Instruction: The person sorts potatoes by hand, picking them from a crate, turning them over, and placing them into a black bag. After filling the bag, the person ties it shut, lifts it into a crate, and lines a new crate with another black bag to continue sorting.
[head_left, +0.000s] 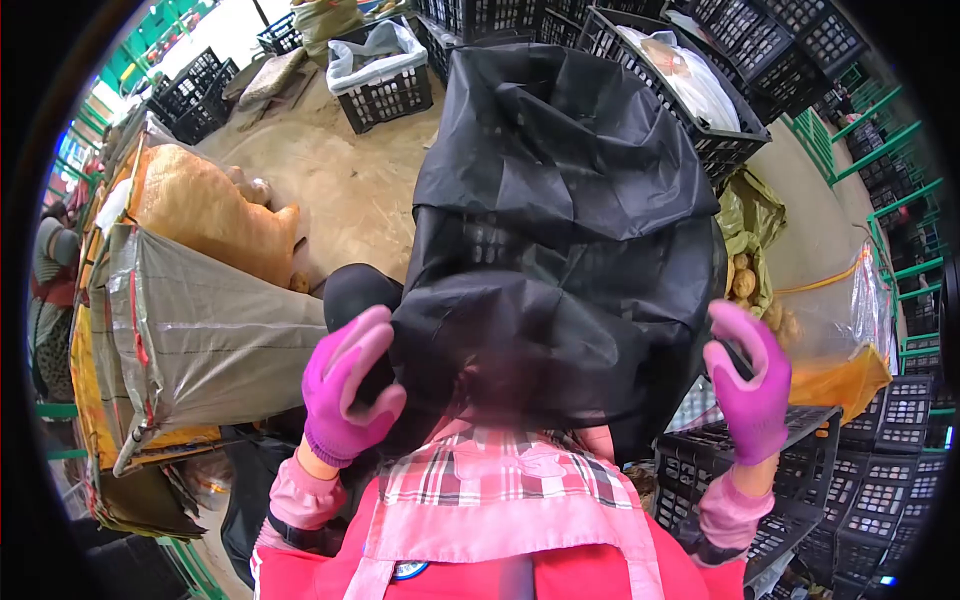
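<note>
A large black plastic sheet (560, 190) lies creased over something boxy in front of me, with a faint crate grid showing through. My left hand (348, 388), in a purple and pink glove, is at the sheet's near left edge, thumb apart from the fingers. Across from it, my right hand (748, 382) in a matching glove curves beside the near right edge, also with thumb and fingers apart. Neither hand shows anything in its grip. Below the sheet is the pink checked apron (500, 500) that I wear.
Left of me stand a grey woven sack (220, 320) and an orange sack (205, 210). A lined black crate (380, 80) sits ahead on the dirt floor (330, 180). On the right are potatoes (742, 283) in a sack, another black crate (740, 450) and green railings (880, 150).
</note>
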